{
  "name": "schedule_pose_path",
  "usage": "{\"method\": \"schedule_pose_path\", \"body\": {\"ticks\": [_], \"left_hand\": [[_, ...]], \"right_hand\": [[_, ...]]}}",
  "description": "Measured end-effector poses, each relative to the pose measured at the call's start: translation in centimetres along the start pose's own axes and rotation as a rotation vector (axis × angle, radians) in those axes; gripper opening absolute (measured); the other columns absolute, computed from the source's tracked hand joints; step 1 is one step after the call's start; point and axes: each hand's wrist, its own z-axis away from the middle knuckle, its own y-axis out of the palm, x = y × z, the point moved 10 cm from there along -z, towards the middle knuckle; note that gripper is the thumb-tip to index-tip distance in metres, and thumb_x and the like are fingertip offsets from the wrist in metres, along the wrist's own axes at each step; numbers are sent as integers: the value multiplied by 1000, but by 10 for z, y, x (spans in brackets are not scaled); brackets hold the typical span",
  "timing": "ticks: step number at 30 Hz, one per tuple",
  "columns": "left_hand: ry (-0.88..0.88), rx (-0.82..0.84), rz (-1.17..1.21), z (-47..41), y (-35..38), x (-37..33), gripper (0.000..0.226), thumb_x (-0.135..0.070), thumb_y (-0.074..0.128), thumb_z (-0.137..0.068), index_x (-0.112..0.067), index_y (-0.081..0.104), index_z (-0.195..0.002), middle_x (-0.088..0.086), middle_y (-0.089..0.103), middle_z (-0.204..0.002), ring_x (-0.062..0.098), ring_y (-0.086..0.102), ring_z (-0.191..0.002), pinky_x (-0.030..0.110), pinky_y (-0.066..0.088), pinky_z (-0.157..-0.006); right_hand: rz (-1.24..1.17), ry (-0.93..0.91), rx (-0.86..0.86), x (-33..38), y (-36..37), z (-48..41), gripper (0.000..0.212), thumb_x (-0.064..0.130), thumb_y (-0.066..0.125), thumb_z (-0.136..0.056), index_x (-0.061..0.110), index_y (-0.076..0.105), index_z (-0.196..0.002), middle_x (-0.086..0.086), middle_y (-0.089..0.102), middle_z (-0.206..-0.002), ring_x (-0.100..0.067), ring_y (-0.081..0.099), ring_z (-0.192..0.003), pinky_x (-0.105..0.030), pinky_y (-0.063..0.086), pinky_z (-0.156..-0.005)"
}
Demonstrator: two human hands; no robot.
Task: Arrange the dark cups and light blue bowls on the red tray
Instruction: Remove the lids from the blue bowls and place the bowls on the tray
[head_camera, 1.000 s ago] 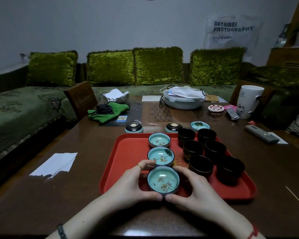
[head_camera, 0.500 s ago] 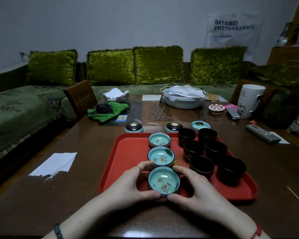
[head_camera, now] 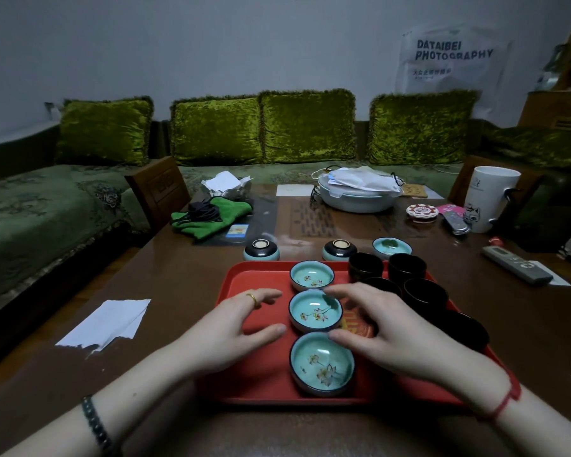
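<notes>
Fingers of the left hand (head_camera: 244, 319) and right hand (head_camera: 381, 328) are spread, flanking the middle light blue floral ceramic bowl (head_camera: 315, 311), gripping nothing. On the red plastic tray (head_camera: 244, 384) sit three such bowls and the dark glazed cups (head_camera: 424, 293); one upright bowl (head_camera: 392, 247) and two upturned ones wait behind it.

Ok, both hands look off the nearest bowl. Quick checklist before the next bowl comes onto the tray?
1. Left hand empty: ok.
2. Right hand empty: ok.
3. Three light blue bowls in one column on the red tray, nearest bowl upright: ok.
4. Free tray space left of the column: ok.
5. All bowls on tray: not ok; upright bowl and two upturned bowls sit behind it.
6. Dark cups count: cannot tell, right hand covers some.
</notes>
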Motion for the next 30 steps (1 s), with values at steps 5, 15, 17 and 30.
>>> {"method": "schedule_pose_path", "body": {"ticks": [5, 15, 17, 30], "left_hand": [[-30, -4, -247, -29, -19, 23, 53, -49, 50, -85, -26, 40, -132, -5, 50, -134, 8, 45, -123, 24, 32, -105], [-226, 48, -508, -96, -31, 104, 58, -53, 37, -88, -24, 28, -138, 2, 41, -142, 22, 36, -131, 38, 26, -108], [-242, 45, -507, -110, -31, 117, 57, -51, 37, -89, -24, 28, -139, 2, 41, -142, 23, 36, -131, 38, 25, -108], [-313, 81, -332, -157, -13, 180, 64, -58, 42, -84, -25, 29, -137, 3, 49, -136, 22, 40, -128, 41, 30, -108]], "right_hand": [[73, -35, 43, -4, -3, -53, 58, 39, 63, -80, 23, 40, -131, 4, 50, -134, -5, 44, -119, -9, 27, -94], [233, 102, 248, -62, 44, -167, 66, 38, 60, -82, 19, 27, -137, -13, 44, -135, -27, 41, -125, -34, 35, -104], [249, 117, 267, -73, 54, -186, 67, 37, 60, -82, 18, 26, -137, -15, 44, -134, -28, 42, -125, -34, 35, -103], [225, 113, 384, -117, 105, -245, 79, 35, 67, -77, 21, 22, -140, -12, 41, -138, -26, 40, -127, -32, 32, -105]]}}
